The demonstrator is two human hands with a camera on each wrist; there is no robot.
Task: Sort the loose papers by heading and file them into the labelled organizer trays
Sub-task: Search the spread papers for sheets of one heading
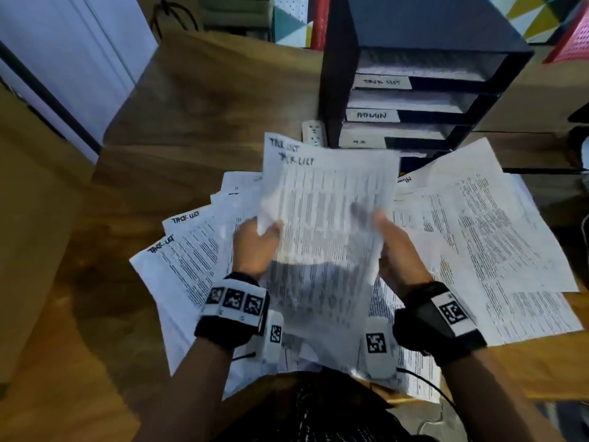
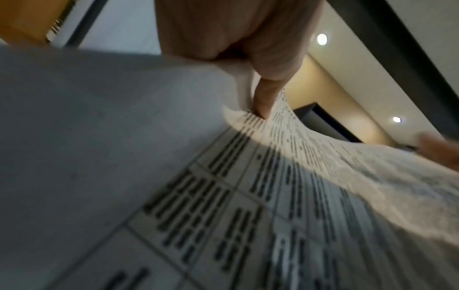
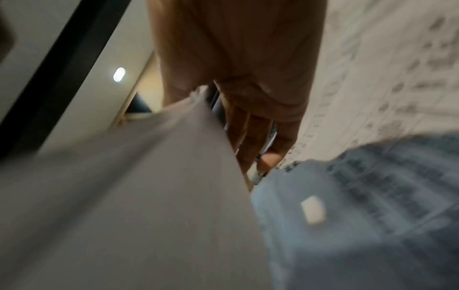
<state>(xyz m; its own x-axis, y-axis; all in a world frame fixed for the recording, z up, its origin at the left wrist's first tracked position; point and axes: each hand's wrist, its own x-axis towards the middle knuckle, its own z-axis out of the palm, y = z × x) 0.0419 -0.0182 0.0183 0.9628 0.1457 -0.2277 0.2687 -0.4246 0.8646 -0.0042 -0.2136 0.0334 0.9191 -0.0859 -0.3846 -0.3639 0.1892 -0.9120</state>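
Both hands hold up a small stack of printed sheets [image 1: 322, 237] headed TASK LIST, above the desk. My left hand [image 1: 258, 244] pinches the stack's left edge, thumb on top; the left wrist view shows a finger [image 2: 264, 98] pressed into the sheets [image 2: 223, 196]. My right hand [image 1: 395, 247] grips the right edge, fingers [image 3: 250, 137] curled behind the paper [image 3: 149, 196]. The black organizer [image 1: 414, 90] stands just beyond, its trays labelled TASK LIST [image 1: 381, 82], ADMIN [image 1: 371, 115] and a third label too small to read. More loose papers [image 1: 478, 234] lie fanned on the desk, some [image 1: 185, 247] also headed TASK LIST.
A white power strip [image 1: 314, 133] lies left of the organizer. The wooden desk [image 1: 207, 100] shows bare wood at the back left. Books and colourful boxes [image 1: 293, 20] stand behind. A black cable [image 1: 430, 387] runs off my right wrist.
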